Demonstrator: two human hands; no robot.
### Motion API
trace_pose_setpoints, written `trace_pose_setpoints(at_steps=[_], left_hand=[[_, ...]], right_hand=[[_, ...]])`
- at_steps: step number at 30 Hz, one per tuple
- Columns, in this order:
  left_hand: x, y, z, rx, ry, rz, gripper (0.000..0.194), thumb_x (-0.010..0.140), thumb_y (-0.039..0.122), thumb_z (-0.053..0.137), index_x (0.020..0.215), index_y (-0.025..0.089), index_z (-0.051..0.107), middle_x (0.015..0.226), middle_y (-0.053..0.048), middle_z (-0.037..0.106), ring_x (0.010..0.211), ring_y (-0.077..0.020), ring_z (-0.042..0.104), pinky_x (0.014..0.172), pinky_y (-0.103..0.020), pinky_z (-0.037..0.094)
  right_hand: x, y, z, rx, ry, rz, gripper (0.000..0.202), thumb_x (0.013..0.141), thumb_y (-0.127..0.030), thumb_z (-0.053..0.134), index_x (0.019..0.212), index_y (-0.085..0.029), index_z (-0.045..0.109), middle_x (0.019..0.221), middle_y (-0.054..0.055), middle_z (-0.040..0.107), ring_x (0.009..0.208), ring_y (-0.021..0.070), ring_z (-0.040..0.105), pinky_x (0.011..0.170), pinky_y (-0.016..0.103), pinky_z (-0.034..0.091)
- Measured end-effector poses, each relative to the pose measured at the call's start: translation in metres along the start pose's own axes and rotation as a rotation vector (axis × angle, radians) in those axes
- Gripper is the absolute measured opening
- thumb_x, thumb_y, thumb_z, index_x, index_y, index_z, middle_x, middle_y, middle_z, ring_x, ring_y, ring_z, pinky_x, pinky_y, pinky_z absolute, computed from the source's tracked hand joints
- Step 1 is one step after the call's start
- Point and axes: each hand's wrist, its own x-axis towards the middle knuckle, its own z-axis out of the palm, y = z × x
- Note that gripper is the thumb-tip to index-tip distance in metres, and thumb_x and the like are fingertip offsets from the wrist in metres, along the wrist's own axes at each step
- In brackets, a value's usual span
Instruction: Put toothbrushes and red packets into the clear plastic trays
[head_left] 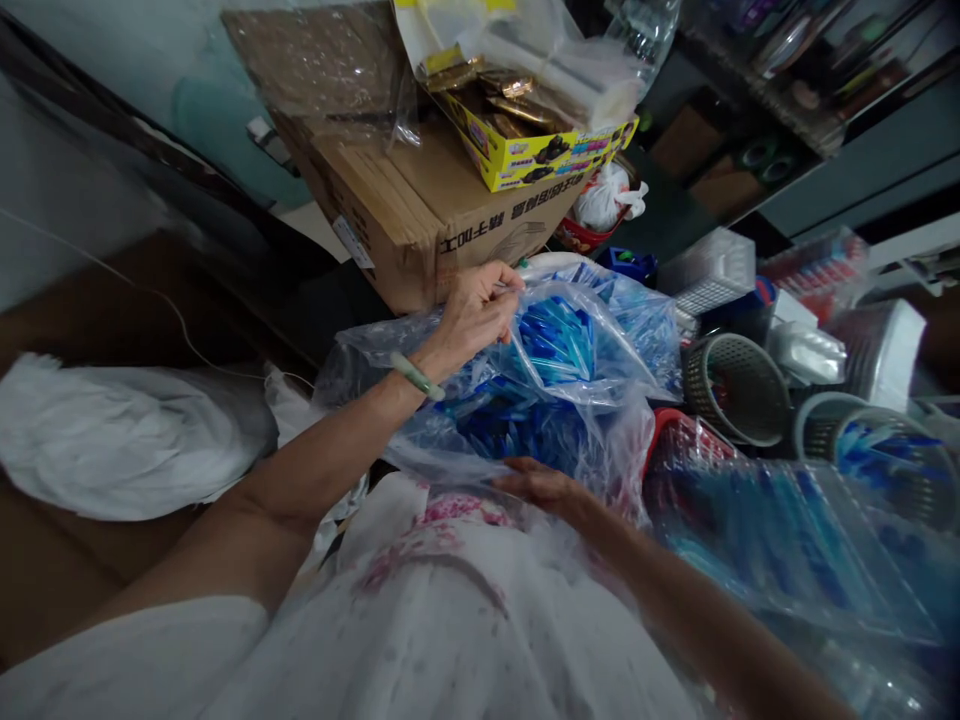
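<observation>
A clear plastic bag [630, 395] lies spread in front of me, full of slim blue pieces [517, 425] that look like pen parts. A second clear bag with light and dark blue pieces [556, 335] sits at its far side. Fingers and thumb of my left hand [480, 305] are pinched on the film at the far bag's left edge. A pale green bangle [417, 377] circles that wrist. At the near rim, my right hand [541, 484] grips the plastic bag, its fingers pointing left and partly blurred.
Behind the bags stands a cardboard box [390, 200] with an open yellow carton [517, 160] on top. To the right are a grey-green basket [736, 388], a red basket [679, 435] and clear trays of blue pieces [795, 540]. A white sack [135, 435] lies left.
</observation>
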Motion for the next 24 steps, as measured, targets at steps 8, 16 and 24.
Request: trace_pose_setpoints(at_steps=[8,16,24], left_hand=[[0.003,-0.004,0.005,-0.03,-0.013,-0.014,0.014,0.072,0.006,0.05,0.078,0.017,0.055,0.04,0.007,0.043,0.035,-0.008,0.043,0.037,-0.018,0.034],[0.003,-0.004,0.005,-0.022,0.001,0.005,0.014,0.072,0.005,0.047,0.077,0.016,0.054,0.038,0.007,0.043,0.033,-0.008,0.043,0.036,-0.018,0.032],[0.006,-0.007,0.008,-0.031,0.0,0.01,0.015,0.069,0.005,0.046,0.075,0.016,0.054,0.035,0.008,0.042,0.031,-0.0093,0.042,0.034,-0.019,0.03]], right_hand=[[0.033,0.026,-0.031,-0.359,0.478,0.36,0.035,0.093,-0.034,0.039,0.101,-0.009,0.061,0.082,0.014,0.067,0.075,0.0205,0.066,0.062,0.027,0.049],[0.049,0.053,0.024,-0.789,0.555,0.413,0.033,0.087,-0.009,0.037,0.109,-0.009,0.062,0.115,0.021,0.058,0.112,0.029,0.051,0.095,0.041,0.037],[0.058,0.042,0.033,-0.804,0.588,0.533,0.042,0.091,-0.014,0.035,0.131,-0.013,0.048,0.123,0.018,0.053,0.111,0.024,0.051,0.087,0.034,0.041]])
